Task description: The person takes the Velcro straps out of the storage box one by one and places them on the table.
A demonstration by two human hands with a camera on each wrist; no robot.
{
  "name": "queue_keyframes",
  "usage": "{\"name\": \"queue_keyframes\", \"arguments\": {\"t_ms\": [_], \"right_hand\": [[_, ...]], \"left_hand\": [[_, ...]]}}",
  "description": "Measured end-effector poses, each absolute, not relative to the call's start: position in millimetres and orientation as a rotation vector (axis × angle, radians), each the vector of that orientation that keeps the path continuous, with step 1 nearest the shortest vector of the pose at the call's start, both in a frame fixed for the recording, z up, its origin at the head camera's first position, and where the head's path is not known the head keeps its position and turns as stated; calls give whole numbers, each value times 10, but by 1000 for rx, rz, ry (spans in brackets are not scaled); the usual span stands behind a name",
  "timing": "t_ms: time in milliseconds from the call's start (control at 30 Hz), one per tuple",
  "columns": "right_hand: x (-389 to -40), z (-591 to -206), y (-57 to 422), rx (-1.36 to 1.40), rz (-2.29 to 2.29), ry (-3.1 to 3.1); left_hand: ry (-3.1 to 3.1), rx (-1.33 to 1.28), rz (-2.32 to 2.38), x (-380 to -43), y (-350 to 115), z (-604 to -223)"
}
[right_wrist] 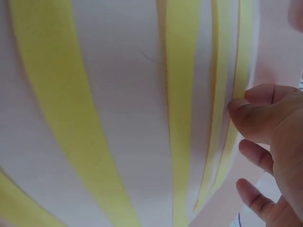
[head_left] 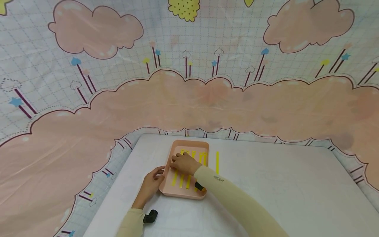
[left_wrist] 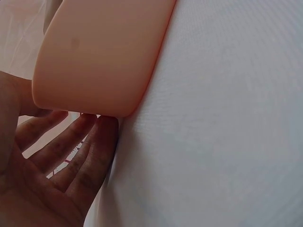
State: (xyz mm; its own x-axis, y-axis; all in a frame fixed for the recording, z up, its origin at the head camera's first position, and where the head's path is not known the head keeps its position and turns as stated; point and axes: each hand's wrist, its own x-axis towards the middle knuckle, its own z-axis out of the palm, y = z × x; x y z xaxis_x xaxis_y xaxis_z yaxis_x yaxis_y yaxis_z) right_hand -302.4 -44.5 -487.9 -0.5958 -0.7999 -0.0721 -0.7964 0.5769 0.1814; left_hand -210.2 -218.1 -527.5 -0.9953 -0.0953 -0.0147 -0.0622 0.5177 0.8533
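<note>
A white table (head_left: 281, 184) with a flat top. Behind it and along both sides hangs a printed cloth (head_left: 207, 105): peach clouds (head_left: 97, 29), small blue stars (head_left: 345, 57) on dark sticks (head_left: 25, 101), and a dotted yellow shape (head_left: 184, 9) on a pale grid (head_left: 231, 19)

Beneath and beside the right hand (head_left: 185, 163), plain yellow strips (right_wrist: 182, 94) show against the solid peach-pink tray (head_left: 190, 143) by the left hand (head_left: 151, 182). Back from the grip the sleeves (head_left: 238, 199) are cream, the right one bearing small dark lettering, and the table (head_left: 272, 184) around the hands is plain white. Beyond the hands, the backdrop (head_left: 189, 105) carries peach clouds outlined in dark maroon, a dashed pale-blue grid on white, and blue, yellow and peach motifs.
</note>
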Motion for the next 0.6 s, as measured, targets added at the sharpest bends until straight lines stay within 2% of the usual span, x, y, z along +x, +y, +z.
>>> {"name": "queue_keyframes", "arguments": {"t_ms": [600], "right_hand": [[-3004, -4792, -355, 1430, -307, -2586]], "left_hand": [[-2693, 109, -1516, -2087, -2175, -5271]]}}
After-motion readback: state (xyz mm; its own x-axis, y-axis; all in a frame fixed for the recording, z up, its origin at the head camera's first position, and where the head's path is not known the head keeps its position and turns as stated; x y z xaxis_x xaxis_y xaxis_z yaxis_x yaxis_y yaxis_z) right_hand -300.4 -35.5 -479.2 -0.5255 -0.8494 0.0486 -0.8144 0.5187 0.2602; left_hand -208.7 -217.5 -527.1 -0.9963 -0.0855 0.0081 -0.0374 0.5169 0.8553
